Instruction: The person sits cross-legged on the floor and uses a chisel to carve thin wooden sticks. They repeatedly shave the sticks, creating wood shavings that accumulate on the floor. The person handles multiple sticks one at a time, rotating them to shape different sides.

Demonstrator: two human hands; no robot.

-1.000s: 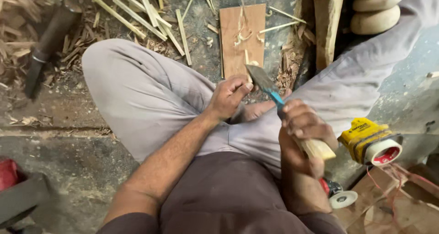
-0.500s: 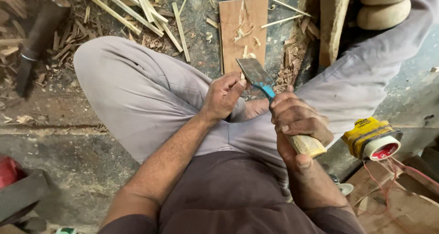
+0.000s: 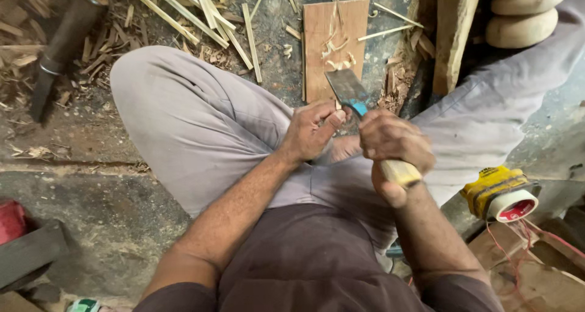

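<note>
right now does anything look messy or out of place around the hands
Yes: wood shavings and thin split sticks lie scattered on the board and floor beyond the knife. Nothing looks damaged.

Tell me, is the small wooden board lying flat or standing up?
Flat. The wooden board lies on the ground, shavings resting on its face.

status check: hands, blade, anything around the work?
Right hand gripping chisel by its wooden handle. Left hand pinching a small piece at the blade. Wooden board just beyond, shavings on it; tape roll at right.
</note>
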